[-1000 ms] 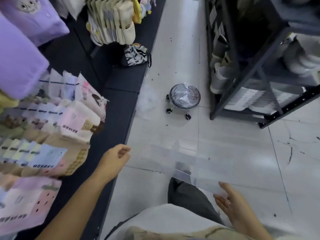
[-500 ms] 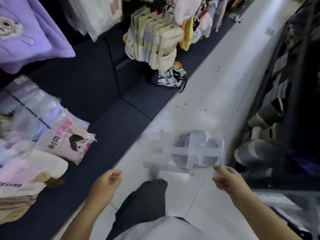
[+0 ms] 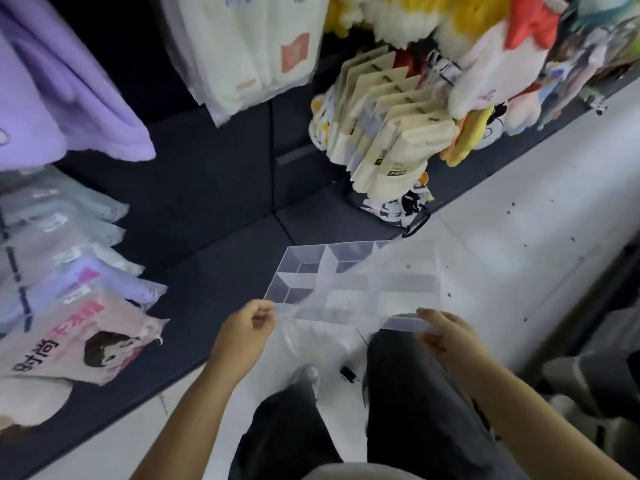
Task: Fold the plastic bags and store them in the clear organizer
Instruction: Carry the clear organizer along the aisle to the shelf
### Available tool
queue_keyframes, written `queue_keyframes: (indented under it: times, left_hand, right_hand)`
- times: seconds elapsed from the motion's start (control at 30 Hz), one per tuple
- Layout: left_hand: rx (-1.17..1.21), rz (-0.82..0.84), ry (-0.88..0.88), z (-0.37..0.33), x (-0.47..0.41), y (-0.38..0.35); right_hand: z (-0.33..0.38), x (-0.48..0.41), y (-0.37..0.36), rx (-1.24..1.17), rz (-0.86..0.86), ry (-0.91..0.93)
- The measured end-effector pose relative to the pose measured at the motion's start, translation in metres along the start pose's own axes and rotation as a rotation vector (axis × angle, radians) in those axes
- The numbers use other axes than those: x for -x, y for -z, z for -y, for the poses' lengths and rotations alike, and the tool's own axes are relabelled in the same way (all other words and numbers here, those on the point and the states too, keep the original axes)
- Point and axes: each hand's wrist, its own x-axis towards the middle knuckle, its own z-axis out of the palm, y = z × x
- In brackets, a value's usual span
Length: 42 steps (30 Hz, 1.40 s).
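Note:
A clear organizer [image 3: 353, 278] with several square compartments hangs level in the air in front of me, above the floor and the edge of the dark platform. My left hand [image 3: 246, 329] pinches its near left corner with curled fingers. A thin clear plastic film [image 3: 289, 332] seems to hang below that corner; it is blurred. My right hand [image 3: 446, 337] grips the organizer's near right edge, thumb on top. I cannot tell whether anything lies in the compartments.
A dark display platform [image 3: 207, 271] runs along the left with packaged clothing [image 3: 79, 341]. Cream packs [image 3: 391, 133] and plush toys [image 3: 485, 46] hang behind it. White tiled floor [image 3: 519, 220] lies to the right, with a dark rack [image 3: 595, 306] at its edge. My legs [image 3: 408, 410] are below.
My left hand, which was free and apart from the organizer, now pinches its corner. The organizer has risen and lies flat between both hands. The view has swung left towards the display.

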Motion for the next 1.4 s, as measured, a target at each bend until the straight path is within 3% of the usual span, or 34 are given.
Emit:
queue_keyframes:
  times: [0.27,0.43,0.53,0.8,1.07,1.27,1.33,1.4]
  left_hand:
    - [0.105,-0.176,0.134,0.036,-0.044,-0.028]
    - [0.004,-0.324,0.214,0.071,-0.101,-0.083]
    - [-0.205,-0.269,0.254,0.092,-0.164,-0.136]
    - [-0.416,-0.126,0.310,0.178,-0.340,-0.269]
    - [-0.555,-0.029,0.344,0.282,-0.444,-0.335]
    - [-0.574,-0.124,0.328,0.310,-0.460,-0.371]
    - [-0.564,-0.145,0.322,0.312,-0.460,-0.375]
    - [-0.615,-0.169,0.303,0.315,-0.456,-0.383]
  right_hand:
    - [0.050,-0.117,-0.052,0.127,0.140,0.014]
    - [0.059,-0.243,-0.105,0.270,0.234,-0.003]
    - [0.054,-0.333,-0.147,0.335,0.313,-0.005]
    - [0.004,-0.541,-0.218,0.430,0.476,-0.063]
    - [-0.037,-0.657,-0.244,0.406,0.613,-0.118]
    - [-0.046,-0.676,-0.241,0.563,0.637,0.030]
    - [-0.040,-0.664,-0.240,0.805,0.637,0.174]
    - [-0.041,-0.649,-0.239,1.250,0.485,0.525]
